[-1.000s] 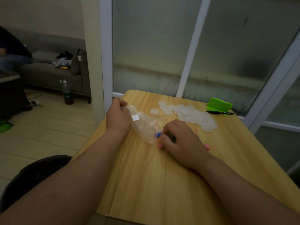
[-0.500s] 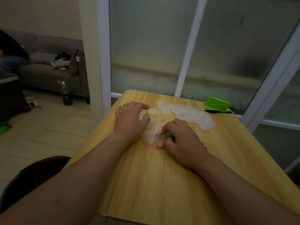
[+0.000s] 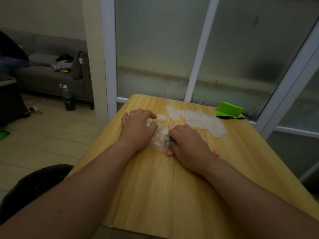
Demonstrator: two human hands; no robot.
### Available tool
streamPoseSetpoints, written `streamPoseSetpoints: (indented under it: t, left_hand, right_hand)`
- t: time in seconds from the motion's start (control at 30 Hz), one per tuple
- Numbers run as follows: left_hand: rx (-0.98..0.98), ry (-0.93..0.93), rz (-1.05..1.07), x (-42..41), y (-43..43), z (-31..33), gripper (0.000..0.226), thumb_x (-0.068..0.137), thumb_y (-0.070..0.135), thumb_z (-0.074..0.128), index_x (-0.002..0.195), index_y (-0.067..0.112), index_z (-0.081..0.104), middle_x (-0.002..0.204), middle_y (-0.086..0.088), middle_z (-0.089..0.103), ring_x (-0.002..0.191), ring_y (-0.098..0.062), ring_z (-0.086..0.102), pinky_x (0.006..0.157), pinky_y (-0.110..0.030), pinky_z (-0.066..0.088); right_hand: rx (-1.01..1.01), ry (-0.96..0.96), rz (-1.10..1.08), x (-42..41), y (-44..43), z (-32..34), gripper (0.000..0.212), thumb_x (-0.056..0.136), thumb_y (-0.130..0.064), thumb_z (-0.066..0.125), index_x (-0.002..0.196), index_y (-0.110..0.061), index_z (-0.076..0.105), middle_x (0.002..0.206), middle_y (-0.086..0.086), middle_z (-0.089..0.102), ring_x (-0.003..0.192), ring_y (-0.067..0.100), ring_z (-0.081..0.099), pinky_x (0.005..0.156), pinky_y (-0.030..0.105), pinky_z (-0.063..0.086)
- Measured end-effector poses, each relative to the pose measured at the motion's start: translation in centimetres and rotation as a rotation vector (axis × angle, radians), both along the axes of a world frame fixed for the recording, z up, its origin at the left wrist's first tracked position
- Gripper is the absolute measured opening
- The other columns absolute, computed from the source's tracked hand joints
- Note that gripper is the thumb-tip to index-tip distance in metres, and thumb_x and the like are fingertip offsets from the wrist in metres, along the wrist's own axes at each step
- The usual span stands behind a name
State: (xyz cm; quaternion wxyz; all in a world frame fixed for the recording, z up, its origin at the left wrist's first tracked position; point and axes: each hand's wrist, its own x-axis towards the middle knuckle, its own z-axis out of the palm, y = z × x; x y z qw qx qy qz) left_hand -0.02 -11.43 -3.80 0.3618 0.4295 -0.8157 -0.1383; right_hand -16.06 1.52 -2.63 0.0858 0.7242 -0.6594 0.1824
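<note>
A clear plastic zip bag (image 3: 158,141) with a red seal line lies on the wooden table (image 3: 172,195), between my hands. My left hand (image 3: 138,129) lies palm down on the bag's left part, fingers spread and a ring showing. My right hand (image 3: 189,145) has its fingers curled round a small green piece (image 3: 168,139) at the bag's mouth. Small pink pieces peek out beside that hand, one (image 3: 169,153) near the bag and one (image 3: 216,153) by the wrist.
Several small clear plastic cases (image 3: 198,119) are heaped at the far side, with a single case (image 3: 161,117) just beyond my left fingers. A green holder (image 3: 228,109) and a black pen (image 3: 230,117) lie at the far right. Frosted glass doors stand behind the table.
My left hand brought the lifted, stretched-out bag down and now lies flat on it. The bag is bunched up closer to my right hand, which stayed in place.
</note>
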Motion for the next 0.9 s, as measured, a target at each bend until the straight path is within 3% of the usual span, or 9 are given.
streamPoseSetpoints:
  t: [0.17,0.33,0.57,0.9]
  left_hand:
    - [0.014,0.0,0.002,0.0,0.0,0.2,0.027,0.094,0.037,0.055,0.118,0.035,0.068,0.13,0.009,0.063,0.133,-0.019,0.049,0.125,-0.055,0.018]
    - [0.007,-0.008,0.009,0.1,-0.1,0.1,0.027,0.095,0.039,0.055,0.119,0.035,0.067,0.129,0.01,0.064,0.131,-0.019,0.051,0.124,-0.056,0.022]
    - [-0.039,-0.094,0.067,0.1,-0.3,-0.1,0.023,0.099,0.04,0.056,0.118,0.036,0.067,0.12,0.005,0.061,0.126,-0.024,0.051,0.123,-0.056,0.021]
    - [-0.065,-0.071,0.194,0.1,-0.6,-0.1,0.015,0.1,0.027,0.055,0.106,0.031,0.068,0.114,0.001,0.06,0.123,-0.027,0.051,0.123,-0.052,0.022]
  right_hand:
    - [-0.101,-0.101,-0.021,-1.1,0.4,-0.4,0.008,0.103,-0.024,0.061,0.098,-0.029,0.058,0.095,-0.011,0.053,0.09,0.013,0.043,0.08,0.033,0.037]
    - [-0.142,-0.081,-0.034,-2.1,1.7,-0.9,0.012,0.101,-0.023,0.062,0.11,-0.028,0.066,0.101,-0.011,0.056,0.095,0.013,0.046,0.083,0.035,0.041]
    - [-0.194,-0.126,-0.032,-2.4,2.9,-1.4,0.017,0.096,-0.016,0.064,0.106,-0.03,0.063,0.1,-0.015,0.055,0.095,0.008,0.047,0.086,0.038,0.043]
    - [-0.16,-0.177,-0.049,-2.3,3.3,-1.6,0.017,0.094,-0.028,0.056,0.108,-0.032,0.064,0.104,-0.017,0.054,0.098,0.005,0.052,0.09,0.039,0.046]
